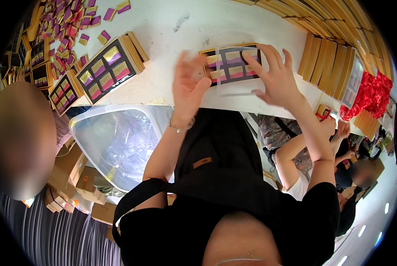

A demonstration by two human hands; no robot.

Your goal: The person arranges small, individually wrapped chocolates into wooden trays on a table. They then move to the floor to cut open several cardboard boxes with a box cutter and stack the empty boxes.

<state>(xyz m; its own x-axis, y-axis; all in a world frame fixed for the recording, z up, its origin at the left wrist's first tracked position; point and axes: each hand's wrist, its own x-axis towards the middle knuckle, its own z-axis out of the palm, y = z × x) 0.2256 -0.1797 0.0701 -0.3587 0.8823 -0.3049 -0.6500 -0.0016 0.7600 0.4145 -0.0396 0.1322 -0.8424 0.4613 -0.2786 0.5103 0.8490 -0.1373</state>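
A shallow gold-rimmed box (231, 79) lies on the white table, with several gold, purple and pink wrapped pieces (232, 57) in its black insert. Over it, tilted, is a clear plastic lid (233, 89). My right hand (276, 78) grips the lid's right side, thumb low and fingers above. My left hand (190, 86) is raised at the box's left end, its fingers blurred by motion. A clear edge shows beside these fingers, but whether they hold it cannot be told.
Filled boxes (107, 69) stand stacked at left, below a heap of loose wrapped pieces (65, 26). Gold boxes (324, 63) line the right, near red ribbon (368, 94). A plastic bin (118, 146) with clear film sits beneath the table edge. Other people work on both sides.
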